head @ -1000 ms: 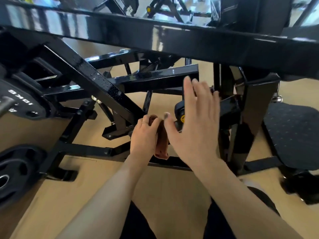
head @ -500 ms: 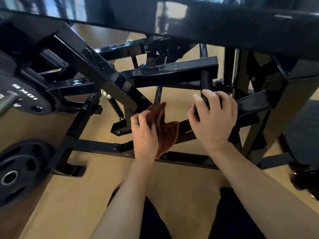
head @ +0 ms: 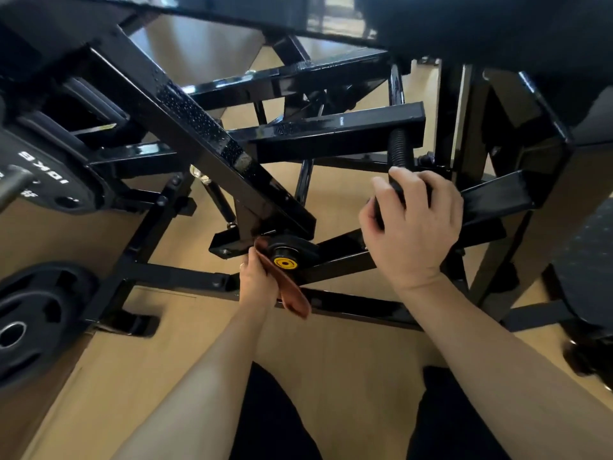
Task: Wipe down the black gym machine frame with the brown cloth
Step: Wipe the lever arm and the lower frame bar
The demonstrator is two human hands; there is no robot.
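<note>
- Right, nearest first: my left hand [head: 257, 283] grips the brown cloth [head: 288, 290] by its upper part, and the loose end hangs down to the near right of my fingers.
- Risk: only the cloth's top edge looks to be touching the frame [head: 205, 137], at the foot of the diagonal beam, so a thin fold could skid over the paint without wiping it.
- Risk: the hanging tail sits just beside the yellow-capped pivot [head: 284, 262] and could snag there.
- Further out, my right hand [head: 414, 224] is clamped round a black grip [head: 396, 190] below the ribbed spring.
- Risk: if that grip moves under my weight, the arms near my left fingers may pinch.
- Far left: weight plates [head: 36, 313], clear of the wipe.
</note>
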